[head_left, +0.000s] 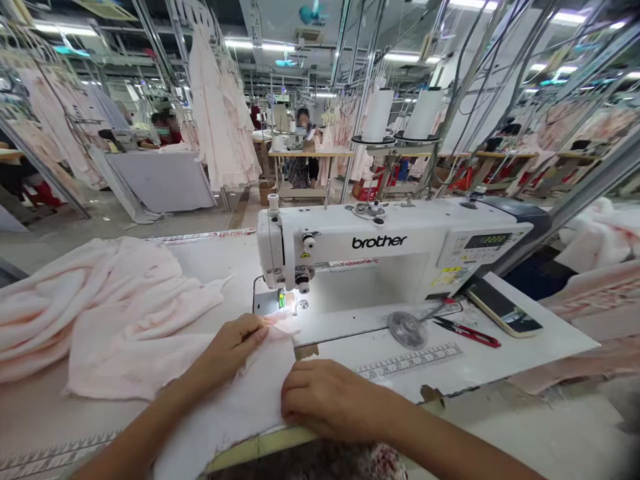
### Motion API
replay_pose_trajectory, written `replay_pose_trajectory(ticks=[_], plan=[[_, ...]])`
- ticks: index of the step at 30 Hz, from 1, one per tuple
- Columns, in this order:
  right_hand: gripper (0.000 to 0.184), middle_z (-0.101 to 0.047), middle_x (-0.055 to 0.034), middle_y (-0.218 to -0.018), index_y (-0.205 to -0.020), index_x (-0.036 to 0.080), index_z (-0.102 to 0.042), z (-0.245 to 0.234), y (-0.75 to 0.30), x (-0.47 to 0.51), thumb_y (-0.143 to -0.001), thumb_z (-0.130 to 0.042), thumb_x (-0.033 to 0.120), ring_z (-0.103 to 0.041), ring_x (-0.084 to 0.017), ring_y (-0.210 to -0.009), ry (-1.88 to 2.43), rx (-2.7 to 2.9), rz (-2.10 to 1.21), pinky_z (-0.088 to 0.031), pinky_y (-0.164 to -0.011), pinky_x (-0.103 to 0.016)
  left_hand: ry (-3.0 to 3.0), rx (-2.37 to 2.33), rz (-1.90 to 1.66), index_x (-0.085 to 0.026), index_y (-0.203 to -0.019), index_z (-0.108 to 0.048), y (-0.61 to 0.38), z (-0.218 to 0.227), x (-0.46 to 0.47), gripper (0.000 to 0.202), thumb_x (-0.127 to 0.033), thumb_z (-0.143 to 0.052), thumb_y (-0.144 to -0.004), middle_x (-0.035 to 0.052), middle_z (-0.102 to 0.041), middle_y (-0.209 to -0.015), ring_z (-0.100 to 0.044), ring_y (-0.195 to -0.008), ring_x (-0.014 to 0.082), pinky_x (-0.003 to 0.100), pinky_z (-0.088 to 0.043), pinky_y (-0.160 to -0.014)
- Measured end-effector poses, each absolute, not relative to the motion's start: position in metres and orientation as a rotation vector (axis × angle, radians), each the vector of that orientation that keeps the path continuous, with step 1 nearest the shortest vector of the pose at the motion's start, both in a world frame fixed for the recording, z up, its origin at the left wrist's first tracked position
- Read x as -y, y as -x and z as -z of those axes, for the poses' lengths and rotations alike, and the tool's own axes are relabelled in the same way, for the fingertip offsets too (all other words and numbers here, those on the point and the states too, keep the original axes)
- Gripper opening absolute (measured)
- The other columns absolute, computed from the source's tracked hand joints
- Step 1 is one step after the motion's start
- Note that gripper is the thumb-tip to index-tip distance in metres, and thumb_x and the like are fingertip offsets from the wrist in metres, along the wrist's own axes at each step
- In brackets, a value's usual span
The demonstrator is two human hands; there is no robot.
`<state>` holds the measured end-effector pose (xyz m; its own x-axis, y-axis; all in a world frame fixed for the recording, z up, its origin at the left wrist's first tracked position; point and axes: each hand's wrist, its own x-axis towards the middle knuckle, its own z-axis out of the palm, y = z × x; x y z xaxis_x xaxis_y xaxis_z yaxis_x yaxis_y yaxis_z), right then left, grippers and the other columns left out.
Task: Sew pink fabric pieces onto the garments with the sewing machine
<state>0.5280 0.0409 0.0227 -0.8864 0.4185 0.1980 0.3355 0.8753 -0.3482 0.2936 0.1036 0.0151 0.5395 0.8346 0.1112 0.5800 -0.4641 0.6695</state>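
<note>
A white sewing machine (350,240) stands before me, its needle area lit. Pale pink fabric (260,387) runs from the needle area down over the table's front edge. My left hand (237,343) pinches this fabric just in front of the presser foot, thumb against fingers. Lower and to the right, my right hand (325,400) has its fingers curled in on the fabric's right edge near the table edge. A larger heap of the pink fabric (135,307) spreads over the left side of the table.
Right of the machine bed lie red-handled thread snips (467,331), a phone (504,307) and a round clear dish (407,330). A printed ruler strip (410,362) runs along the front. Thread cones (379,115) stand behind; hanging garments (215,107) and other people are farther back.
</note>
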Motion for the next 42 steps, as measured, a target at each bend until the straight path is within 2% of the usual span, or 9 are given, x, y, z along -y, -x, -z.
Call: replay_pose_trajectory(ticks=[2, 4, 6, 9, 13, 20, 29, 35, 42], plan=[[0.014, -0.067, -0.0023, -0.089, -0.093, 0.016, -0.064, -0.033, -0.537, -0.057, -0.098, -0.057, 0.026, -0.059, -0.014, -0.085, 0.486, 2.733, -0.555, -0.043, -0.078, -0.023, -2.237, -1.118, -0.580, -0.020, -0.100, -0.067, -0.295, -0.013, -0.100, 0.034, -0.037, -0.038, -0.100, 0.0058, -0.068, -0.109, -0.060, -0.111, 0.0209, 0.032, -0.050, -0.095], [0.021, -0.068, -0.0040, -0.087, -0.094, 0.015, -0.066, -0.043, -0.546, -0.078, -0.100, -0.054, 0.032, -0.061, -0.014, -0.081, 0.508, 2.654, -0.583, -0.044, -0.074, -0.024, -2.385, -1.060, -0.547, -0.024, -0.122, -0.061, -0.294, -0.010, -0.096, 0.032, -0.029, -0.038, -0.100, 0.0063, -0.063, -0.127, -0.055, -0.121, 0.0213, 0.037, -0.047, -0.102], [0.025, -0.069, -0.0055, -0.087, -0.093, 0.014, -0.067, -0.050, -0.553, -0.102, -0.101, -0.052, 0.033, -0.063, -0.016, -0.081, 0.537, 2.600, -0.546, -0.046, -0.075, -0.025, -2.596, -0.978, -0.463, -0.028, -0.140, -0.047, -0.292, -0.005, -0.093, 0.042, -0.024, -0.039, -0.099, 0.0048, -0.051, -0.144, -0.045, -0.134, 0.0228, 0.043, -0.041, -0.110], [0.023, -0.070, -0.0071, -0.099, -0.098, 0.015, -0.068, -0.048, -0.553, -0.130, -0.100, -0.052, 0.031, -0.065, -0.018, -0.093, 0.485, 2.614, -0.470, -0.048, -0.084, -0.029, -2.803, -0.916, -0.362, -0.030, -0.149, -0.035, -0.286, 0.001, -0.088, 0.052, -0.021, -0.044, -0.098, 0.0022, -0.041, -0.153, -0.032, -0.143, 0.0242, 0.045, -0.038, -0.114], [0.021, -0.068, -0.0061, -0.114, -0.106, 0.017, -0.067, -0.030, -0.546, -0.147, -0.098, -0.056, 0.032, -0.062, -0.019, -0.104, 0.474, 2.712, -0.339, -0.047, -0.092, -0.030, -2.909, -0.950, -0.309, -0.027, -0.150, -0.033, -0.280, -0.003, -0.086, 0.055, -0.023, -0.046, -0.097, 0.0043, -0.042, -0.152, -0.035, -0.142, 0.0256, 0.046, -0.041, -0.113], [0.021, -0.068, -0.0038, -0.113, -0.112, 0.017, -0.063, -0.011, -0.550, -0.144, -0.101, -0.054, 0.033, -0.057, -0.017, -0.111, 0.519, 2.751, -0.315, -0.038, -0.103, -0.032, -2.743, -0.962, -0.259, -0.025, -0.136, -0.048, -0.289, -0.018, -0.099, 0.039, -0.029, -0.048, -0.097, 0.0062, -0.037, -0.155, -0.032, -0.144, 0.0246, 0.043, -0.041, -0.113], [0.029, -0.064, -0.0045, -0.125, -0.118, 0.017, -0.061, -0.007, -0.551, -0.140, -0.103, -0.049, 0.039, -0.055, -0.020, -0.110, 0.652, 2.686, -0.175, -0.035, -0.100, -0.035, -2.732, -1.035, -0.215, -0.026, -0.150, -0.028, -0.287, 0.002, -0.103, 0.055, -0.033, -0.046, -0.099, 0.0050, -0.035, -0.156, -0.034, -0.143, 0.0230, 0.048, -0.033, -0.117], [0.024, -0.067, -0.0016, -0.115, -0.111, 0.019, -0.064, -0.010, -0.547, -0.141, -0.102, -0.051, 0.038, -0.054, -0.021, -0.104, 0.810, 2.702, -0.158, -0.031, -0.099, -0.036, -2.790, -0.989, -0.284, -0.026, -0.147, -0.038, -0.293, 0.004, -0.118, 0.048, -0.027, -0.043, -0.099, 0.0042, -0.040, -0.153, -0.037, -0.142, 0.0235, 0.046, -0.038, -0.115], [0.022, -0.068, -0.0025, -0.104, -0.108, 0.021, -0.063, -0.011, -0.547, -0.143, -0.100, -0.053, 0.039, -0.051, -0.022, -0.105, 0.910, 2.688, -0.119, -0.029, -0.097, -0.035, -2.803, -1.038, -0.335, -0.025, -0.142, -0.045, -0.295, 0.009, -0.127, 0.043, -0.025, -0.041, -0.099, 0.0088, -0.043, -0.151, -0.043, -0.138, 0.0248, 0.043, -0.046, -0.109]])
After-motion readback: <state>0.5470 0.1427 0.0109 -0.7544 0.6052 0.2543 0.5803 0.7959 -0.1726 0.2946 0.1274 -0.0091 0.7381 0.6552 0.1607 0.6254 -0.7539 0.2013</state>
